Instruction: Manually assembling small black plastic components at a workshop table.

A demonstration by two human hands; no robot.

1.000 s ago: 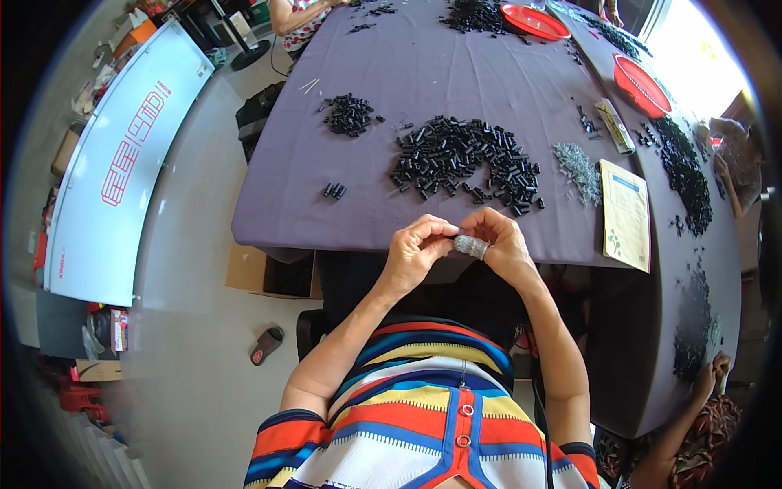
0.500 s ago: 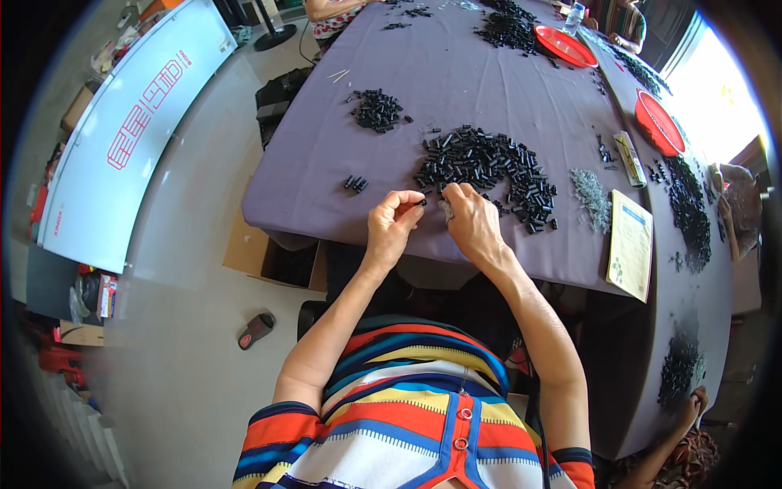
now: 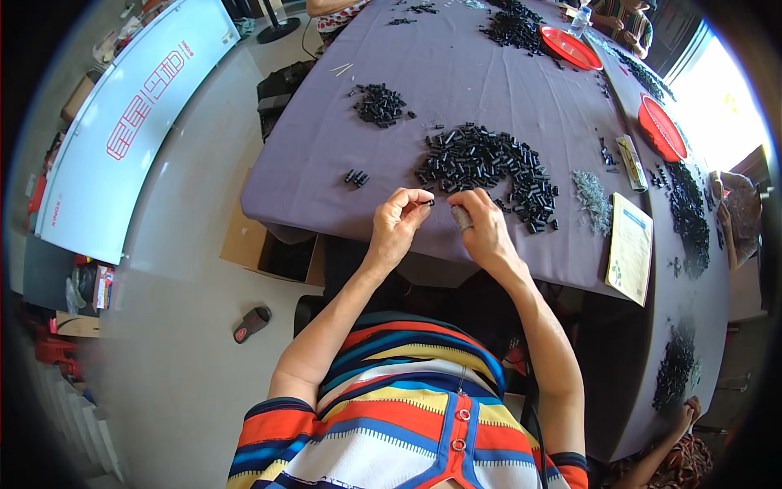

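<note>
Over the near edge of the cloth-covered table [image 3: 326, 183], my left hand [image 3: 397, 228] pinches a small black cylindrical piece [image 3: 429, 202] between thumb and forefinger. A short gap to the right, my right hand [image 3: 489, 232] is closed with its fingers curled down. Something greyish [image 3: 461, 217] shows at its thumb side; I cannot tell whether it is held or wrapped round the thumb. Just beyond both hands spreads a large pile of black cylindrical pieces [image 3: 472, 157]. Several similar pieces [image 3: 356, 178] lie apart to the left of my left hand.
A smaller black pile [image 3: 380, 106] lies farther left. To the right are a heap of small clear-grey pieces [image 3: 592, 200], a yellowish booklet [image 3: 630, 248] and red trays [image 3: 661, 126]. Other people's hands [image 3: 688, 411] work around the table. An open cardboard box [image 3: 273, 253] stands below.
My right hand has drawn a little to the right, widening the gap between the hands. The left hand has shifted slightly right, still pinching the black piece.
</note>
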